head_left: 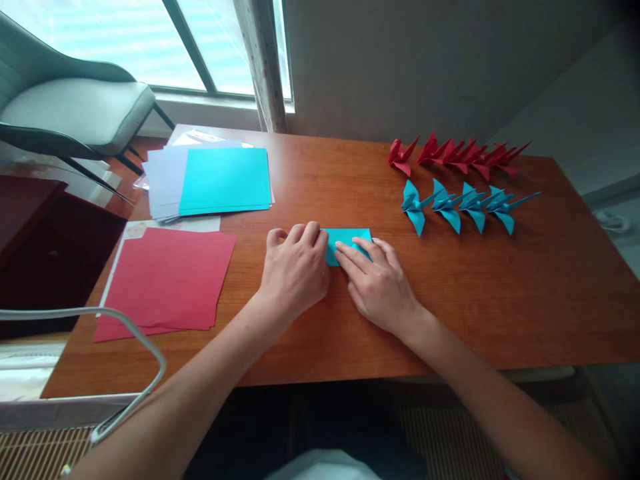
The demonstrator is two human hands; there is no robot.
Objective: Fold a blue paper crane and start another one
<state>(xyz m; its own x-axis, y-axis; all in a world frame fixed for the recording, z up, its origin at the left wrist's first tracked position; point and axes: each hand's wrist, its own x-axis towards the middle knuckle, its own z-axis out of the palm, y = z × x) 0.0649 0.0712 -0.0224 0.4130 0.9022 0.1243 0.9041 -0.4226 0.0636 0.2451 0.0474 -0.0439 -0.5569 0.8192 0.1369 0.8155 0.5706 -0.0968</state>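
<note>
A folded piece of blue origami paper (pixel 345 239) lies on the table in front of me, partly covered by both hands. My left hand (pixel 299 263) is closed at the paper's left edge, its fingers curled and pinching there; the fingertips are hidden behind the knuckles. Across the paper's right part rests my right hand (pixel 377 280), fingers stretched out and pressing on the surface. To the right stand a row of blue paper cranes (pixel 470 205) and, behind it, a row of red paper cranes (pixel 460 155).
On the wooden table (pixel 310 353), blue sheets (pixel 225 180) top a pile of pale sheets (pixel 167 177) at the back left. Red sheets (pixel 170 280) lie nearer me. A white cable (pixel 145 340) loops by my left forearm. A chair (pixel 80 110) stands by the window.
</note>
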